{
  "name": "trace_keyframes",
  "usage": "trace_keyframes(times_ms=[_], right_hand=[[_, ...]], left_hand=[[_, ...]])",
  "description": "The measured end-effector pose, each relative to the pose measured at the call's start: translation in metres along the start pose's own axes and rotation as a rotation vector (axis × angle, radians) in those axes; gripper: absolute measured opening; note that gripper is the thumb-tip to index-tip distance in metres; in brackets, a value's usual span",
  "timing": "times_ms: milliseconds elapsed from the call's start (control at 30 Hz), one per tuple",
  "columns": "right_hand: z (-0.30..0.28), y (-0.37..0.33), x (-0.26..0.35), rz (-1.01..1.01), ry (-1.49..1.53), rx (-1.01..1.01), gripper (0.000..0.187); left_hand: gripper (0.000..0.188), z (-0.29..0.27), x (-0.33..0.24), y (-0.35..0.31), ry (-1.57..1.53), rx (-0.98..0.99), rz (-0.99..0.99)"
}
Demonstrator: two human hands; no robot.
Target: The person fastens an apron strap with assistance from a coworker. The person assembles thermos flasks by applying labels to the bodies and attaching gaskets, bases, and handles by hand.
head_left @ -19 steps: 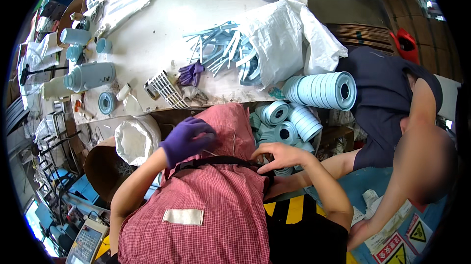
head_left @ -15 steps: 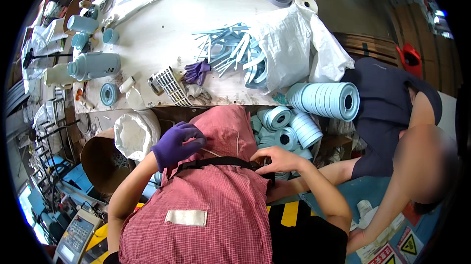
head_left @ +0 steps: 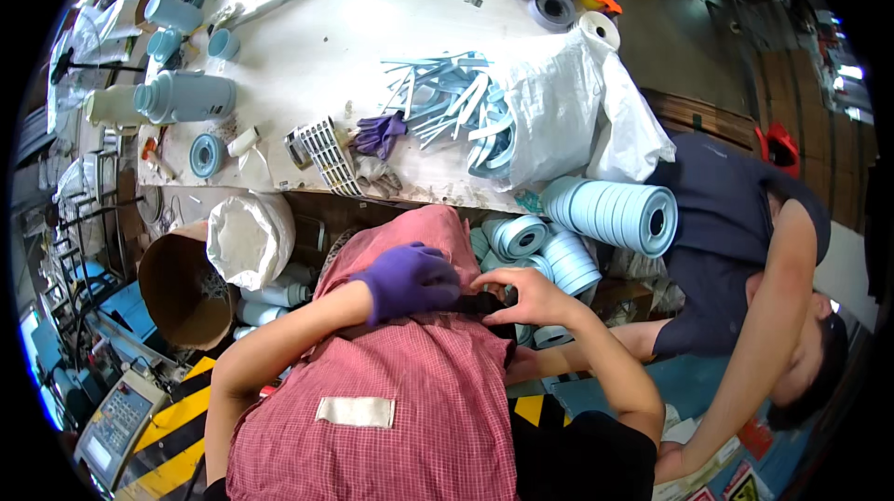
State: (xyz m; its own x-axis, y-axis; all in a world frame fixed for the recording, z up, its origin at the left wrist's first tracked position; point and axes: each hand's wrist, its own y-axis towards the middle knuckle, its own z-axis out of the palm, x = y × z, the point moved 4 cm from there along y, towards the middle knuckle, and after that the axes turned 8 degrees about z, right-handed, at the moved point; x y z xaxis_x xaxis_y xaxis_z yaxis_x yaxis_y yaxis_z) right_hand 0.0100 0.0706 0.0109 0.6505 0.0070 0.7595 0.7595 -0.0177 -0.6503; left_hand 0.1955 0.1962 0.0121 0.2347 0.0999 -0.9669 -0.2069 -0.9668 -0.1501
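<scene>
Both my hands meet at the black belt around the waist of my red checked apron. My left hand, in a purple glove, lies over the belt with its fingers curled toward the right; whatever they hold is hidden, and they look slightly blurred. Bare, my right hand pinches the belt's dark end between thumb and fingers. Just beyond it are light-blue rolls of strip, stacked below the table edge. On the table lie a purple glove and a slotted metal piece.
Blue strips spill from a white sack on the white table. A long stack of blue rolls sits at its right edge. Left of me stand a white bag and a cardboard drum. A co-worker bends at my right.
My left hand has moved right and down onto the belt, close to my right hand. The right hand stays at the belt. The co-worker's head has lowered slightly.
</scene>
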Motion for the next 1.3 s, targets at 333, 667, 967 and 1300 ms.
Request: trace_keyframes(times_ms=[333, 667, 967, 1300], right_hand=[[-0.002, 0.112, 0.104, -0.085, -0.413, 0.369, 0.035], [0.273, 0.176, 0.215, -0.091, -0.571, 1.393, 0.035], [0.356, 0.174, 0.222, 0.207, -0.619, 1.963, 0.027], [0.429, 0.158, 0.174, 0.402, -1.178, 1.885, 0.024]], left_hand=[[0.02, -0.011, 0.078, -0.31, -0.588, -1.277, -0.678], [0.024, 0.235, -0.004, -0.343, -1.104, -1.419, -0.825], [0.035, 0.279, -0.047, -0.255, -1.146, -2.56, -0.406], [0.045, 0.264, -0.053, -0.228, -1.904, -2.312, -0.049]])
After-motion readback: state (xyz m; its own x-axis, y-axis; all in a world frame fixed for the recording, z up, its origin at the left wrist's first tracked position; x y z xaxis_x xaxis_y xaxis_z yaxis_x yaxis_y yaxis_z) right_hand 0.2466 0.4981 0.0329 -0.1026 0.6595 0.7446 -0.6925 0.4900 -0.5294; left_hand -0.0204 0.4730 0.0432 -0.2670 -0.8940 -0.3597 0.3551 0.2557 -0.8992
